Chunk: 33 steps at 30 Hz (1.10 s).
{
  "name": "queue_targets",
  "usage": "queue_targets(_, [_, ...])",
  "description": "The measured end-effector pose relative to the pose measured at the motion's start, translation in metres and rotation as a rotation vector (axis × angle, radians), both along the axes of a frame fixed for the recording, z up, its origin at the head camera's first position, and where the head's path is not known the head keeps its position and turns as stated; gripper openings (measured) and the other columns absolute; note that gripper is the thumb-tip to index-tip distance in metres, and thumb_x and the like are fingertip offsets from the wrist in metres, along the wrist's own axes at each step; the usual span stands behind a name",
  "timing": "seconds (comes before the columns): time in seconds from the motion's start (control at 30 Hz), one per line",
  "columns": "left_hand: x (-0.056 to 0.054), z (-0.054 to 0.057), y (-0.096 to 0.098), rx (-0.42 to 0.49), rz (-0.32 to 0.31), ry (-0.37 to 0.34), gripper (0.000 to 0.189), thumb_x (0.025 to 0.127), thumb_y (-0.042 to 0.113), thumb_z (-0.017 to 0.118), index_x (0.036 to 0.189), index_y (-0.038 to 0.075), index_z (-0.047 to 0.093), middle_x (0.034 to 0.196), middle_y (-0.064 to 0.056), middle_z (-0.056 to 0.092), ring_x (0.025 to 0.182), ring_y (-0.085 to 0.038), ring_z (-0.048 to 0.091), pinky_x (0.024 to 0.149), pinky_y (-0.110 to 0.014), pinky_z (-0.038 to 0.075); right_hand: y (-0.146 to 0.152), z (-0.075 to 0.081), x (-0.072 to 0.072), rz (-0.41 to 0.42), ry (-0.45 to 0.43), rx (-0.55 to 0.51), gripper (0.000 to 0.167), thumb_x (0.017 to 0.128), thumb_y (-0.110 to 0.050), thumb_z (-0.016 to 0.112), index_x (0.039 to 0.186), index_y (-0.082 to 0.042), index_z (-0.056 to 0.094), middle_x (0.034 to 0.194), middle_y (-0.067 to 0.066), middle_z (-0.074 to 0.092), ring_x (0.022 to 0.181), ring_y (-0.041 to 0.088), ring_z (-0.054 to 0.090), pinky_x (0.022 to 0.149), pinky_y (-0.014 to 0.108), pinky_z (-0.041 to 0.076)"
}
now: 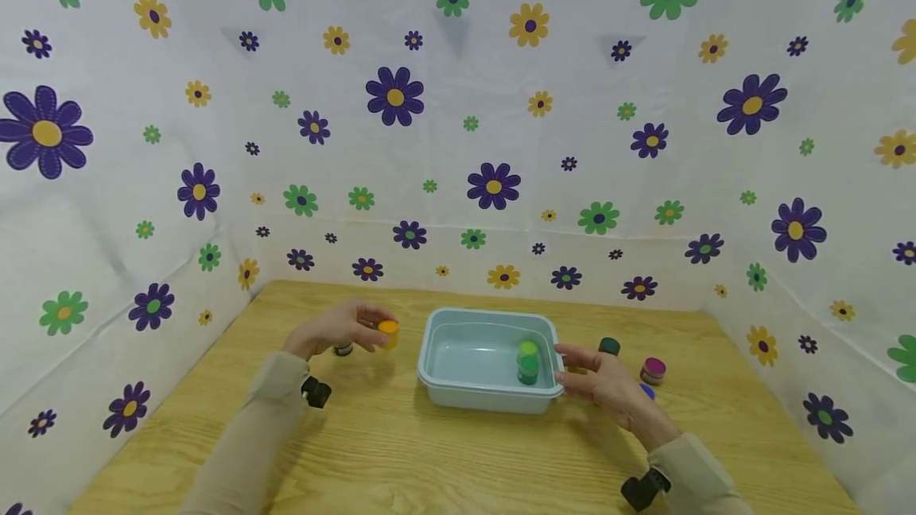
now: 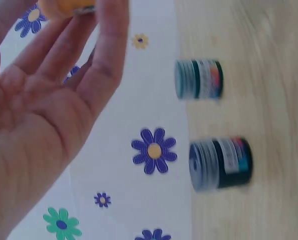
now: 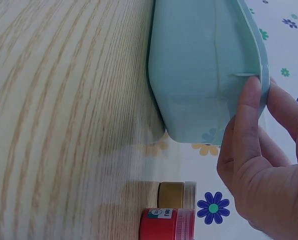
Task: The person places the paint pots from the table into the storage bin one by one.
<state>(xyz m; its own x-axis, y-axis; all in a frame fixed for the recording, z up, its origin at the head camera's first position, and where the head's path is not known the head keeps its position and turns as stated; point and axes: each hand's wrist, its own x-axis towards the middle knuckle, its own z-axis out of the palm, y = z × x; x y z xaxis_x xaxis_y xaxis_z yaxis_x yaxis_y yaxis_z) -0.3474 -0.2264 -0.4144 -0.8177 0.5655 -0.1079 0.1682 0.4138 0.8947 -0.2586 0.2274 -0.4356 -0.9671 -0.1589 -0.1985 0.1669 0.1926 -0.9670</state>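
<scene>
My left hand (image 1: 351, 326) holds a small paint jar with an orange-yellow lid (image 1: 388, 327) above the table, left of the tub. In the left wrist view the same jar (image 2: 66, 7) shows only in part, between thumb and fingers. My right hand (image 1: 608, 384) pinches the right rim of the light blue plastic tub (image 1: 458, 397); the right wrist view shows the fingers (image 3: 248, 115) at that rim. Inside the tub, at its right end, are a jar with a light green lid (image 1: 527, 349) and a green one (image 1: 528, 369).
Behind my left hand, a dark jar (image 2: 221, 165) and a teal-green jar (image 2: 199, 79) stand on the wooden table (image 1: 429, 467). Beyond the tub's right side are a dark green jar (image 1: 609, 346), a magenta-lidded jar (image 1: 653, 370) and a blue lid (image 1: 647, 391), partly hidden by my right hand.
</scene>
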Motion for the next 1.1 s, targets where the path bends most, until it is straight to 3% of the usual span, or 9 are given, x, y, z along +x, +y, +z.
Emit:
queue_targets(0.13, [-0.005,0.006,0.012,0.029,0.025,0.040,0.051,0.088,0.027,0.074,0.131,0.005,0.058,0.116,-0.012,0.068,0.095,-0.027,0.067,0.083,-0.046,0.059,0.001,0.001,0.000,0.012,0.006,-0.008,0.065,0.087,-0.015,0.074,0.144,-0.003,0.046,0.142,0.027,0.045,0.097,0.017,0.065,0.085,0.032,0.060])
queue_targets(0.27, [-0.007,0.011,0.024,0.050,0.051,0.080,0.046,0.087,0.030,0.075,0.126,0.008,0.061,0.111,-0.012,0.068,0.085,-0.032,0.062,0.073,-0.044,0.057,0.001,0.001,0.001,0.016,0.011,-0.014,0.066,0.087,-0.015,0.074,0.145,-0.002,0.045,0.141,0.027,0.045,0.097,0.016,0.065,0.086,0.032,0.060])
queue_targets(0.37, [-0.005,0.014,0.033,0.038,0.073,0.120,0.048,0.086,0.033,0.075,0.125,0.009,0.061,0.113,-0.010,0.068,0.086,-0.028,0.062,0.070,-0.038,0.056,0.002,0.000,0.001,0.016,0.013,-0.011,0.066,0.087,-0.014,0.074,0.145,-0.002,0.045,0.141,0.027,0.046,0.098,0.016,0.066,0.086,0.033,0.060])
queue_targets(0.67, [-0.006,0.015,0.056,0.058,0.120,0.155,0.053,0.083,0.034,0.079,0.126,0.007,0.062,0.116,-0.008,0.067,0.094,-0.023,0.067,0.070,-0.032,0.057,0.001,0.000,0.001,0.018,0.008,-0.004,0.065,0.087,-0.016,0.074,0.145,-0.003,0.046,0.142,0.027,0.044,0.097,0.016,0.065,0.085,0.031,0.060])
queue_targets(0.83, [-0.008,0.016,0.072,0.072,0.110,0.189,0.051,0.084,0.032,0.079,0.127,0.010,0.063,0.119,-0.008,0.067,0.092,-0.020,0.067,0.073,-0.037,0.060,0.001,0.001,0.001,0.016,0.007,-0.016,0.066,0.087,-0.015,0.074,0.145,-0.002,0.045,0.142,0.027,0.045,0.099,0.016,0.065,0.086,0.032,0.060])
queue_targets(0.97, [-0.006,0.014,0.087,0.111,0.099,0.168,0.047,0.086,0.027,0.076,0.127,0.008,0.062,0.119,-0.011,0.067,0.093,-0.021,0.068,0.073,-0.035,0.061,0.001,0.001,0.000,0.014,0.006,-0.017,0.066,0.087,-0.015,0.074,0.145,-0.002,0.045,0.143,0.028,0.044,0.099,0.017,0.065,0.088,0.033,0.060])
queue_targets(1.1, [-0.002,0.011,0.103,0.133,0.134,0.097,0.049,0.086,0.025,0.077,0.128,0.005,0.061,0.119,-0.011,0.067,0.096,-0.024,0.069,0.081,-0.041,0.061,0.001,0.000,0.001,0.020,0.010,-0.020,0.066,0.087,-0.014,0.074,0.145,-0.002,0.045,0.143,0.028,0.043,0.098,0.016,0.066,0.089,0.035,0.059])
